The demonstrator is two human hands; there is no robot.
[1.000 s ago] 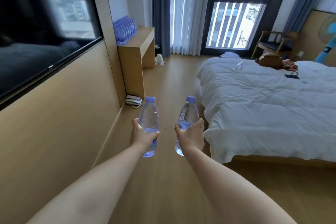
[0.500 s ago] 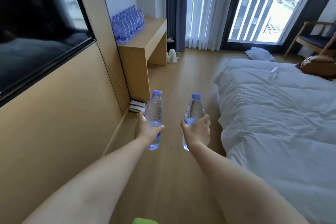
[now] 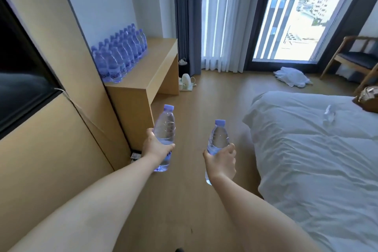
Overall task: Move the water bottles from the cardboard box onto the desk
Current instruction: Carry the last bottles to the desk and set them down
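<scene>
My left hand (image 3: 156, 147) grips a clear water bottle with a purple cap (image 3: 164, 127), held upright above the wooden floor. My right hand (image 3: 222, 162) grips a second such bottle (image 3: 217, 139), a little lower and to the right. Ahead on the left stands the wooden desk (image 3: 151, 71), and several purple-capped water bottles (image 3: 120, 55) stand in rows along its wall side. The cardboard box is out of view.
A bed with white bedding (image 3: 315, 149) fills the right side, with an empty bottle (image 3: 328, 113) lying on it. A dark TV screen (image 3: 22, 67) hangs on the left wall panel. A white kettle (image 3: 187, 83), crumpled cloth (image 3: 292, 76) and chair (image 3: 356, 61) lie near the window.
The view has moved forward along the aisle: the desk and its bottles now look much nearer. Both hands still hold their bottles, and the left bottle has risen above the right.
</scene>
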